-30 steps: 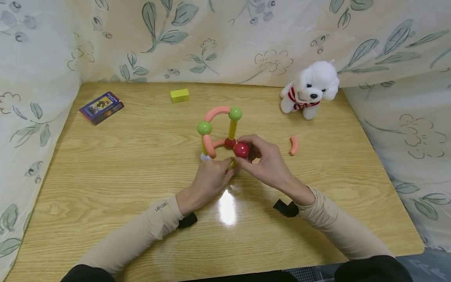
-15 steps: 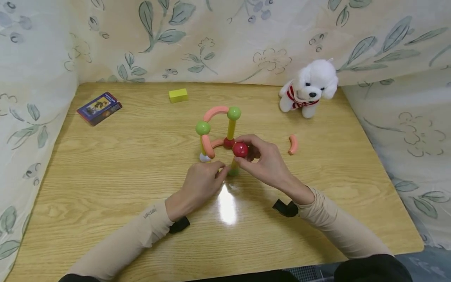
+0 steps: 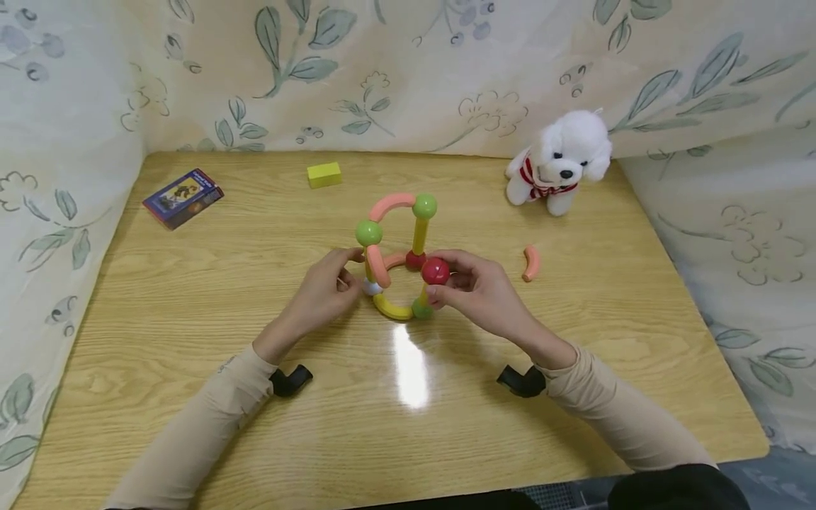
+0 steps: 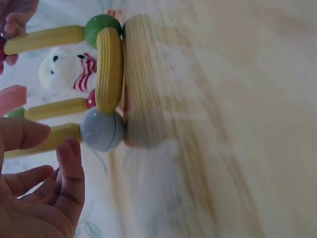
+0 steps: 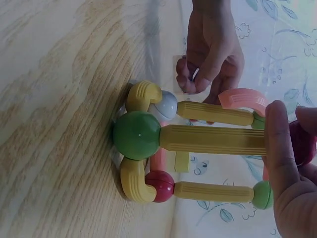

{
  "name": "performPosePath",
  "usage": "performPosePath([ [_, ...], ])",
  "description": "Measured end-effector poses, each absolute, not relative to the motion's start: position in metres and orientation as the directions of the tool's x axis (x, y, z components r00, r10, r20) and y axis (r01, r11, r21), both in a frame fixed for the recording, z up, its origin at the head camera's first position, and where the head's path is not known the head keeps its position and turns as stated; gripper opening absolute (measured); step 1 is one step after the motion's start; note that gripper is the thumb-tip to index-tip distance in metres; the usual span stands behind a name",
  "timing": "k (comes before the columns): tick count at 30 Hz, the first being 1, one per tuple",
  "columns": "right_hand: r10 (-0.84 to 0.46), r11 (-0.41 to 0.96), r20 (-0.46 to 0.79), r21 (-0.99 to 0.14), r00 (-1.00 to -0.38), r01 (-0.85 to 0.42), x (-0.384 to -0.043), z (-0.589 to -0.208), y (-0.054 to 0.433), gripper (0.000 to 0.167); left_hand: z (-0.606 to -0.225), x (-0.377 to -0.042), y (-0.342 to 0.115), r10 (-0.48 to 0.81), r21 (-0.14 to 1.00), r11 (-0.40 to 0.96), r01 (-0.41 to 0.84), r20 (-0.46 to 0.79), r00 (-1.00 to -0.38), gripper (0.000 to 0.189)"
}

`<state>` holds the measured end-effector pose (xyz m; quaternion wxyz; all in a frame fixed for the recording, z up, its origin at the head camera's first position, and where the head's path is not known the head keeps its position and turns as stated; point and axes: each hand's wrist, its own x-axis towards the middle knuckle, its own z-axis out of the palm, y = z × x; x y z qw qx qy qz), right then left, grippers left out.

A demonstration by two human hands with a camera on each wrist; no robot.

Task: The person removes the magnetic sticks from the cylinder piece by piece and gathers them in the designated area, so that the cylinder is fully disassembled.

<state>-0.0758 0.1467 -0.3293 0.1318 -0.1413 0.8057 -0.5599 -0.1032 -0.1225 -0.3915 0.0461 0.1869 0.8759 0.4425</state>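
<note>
A toy frame of balls and ribbed rods stands upright on the table. My right hand (image 3: 481,294) pinches the red ball (image 3: 436,271) atop a yellow rod (image 5: 213,139), which rises from a green ball (image 5: 137,135). On the other side my left hand (image 3: 321,294) has its thumb and forefinger apart beside the left yellow rod (image 4: 62,136), above the white ball (image 4: 102,129); whether a fingertip touches it I cannot tell. A curved yellow rod (image 3: 392,310) joins the white and green balls at the bottom. One pink curved rod (image 3: 377,266) hangs from the upper green ball (image 3: 369,232) with its other end free.
A loose pink curved rod (image 3: 531,263) lies right of the frame. Farther back are a white plush dog (image 3: 564,163), a yellow block (image 3: 324,175) and a small blue box (image 3: 183,198). Patterned cloth (image 3: 408,78) hangs behind the table.
My left hand has let go low at the front, near the curved yellow rod, and moved left and up to the left upright rod. My right hand keeps holding the red ball.
</note>
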Motion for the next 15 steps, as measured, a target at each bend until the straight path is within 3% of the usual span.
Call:
performPosePath([
  [15, -0.393, 0.297, 0.041, -0.940, -0.919, -0.169, -0.076, -0.335, 0.143, 0.040, -0.398, -0.108, -0.106, 0.327, 0.733, 0.570, 0.372, 0.213, -0.921, 0.026],
])
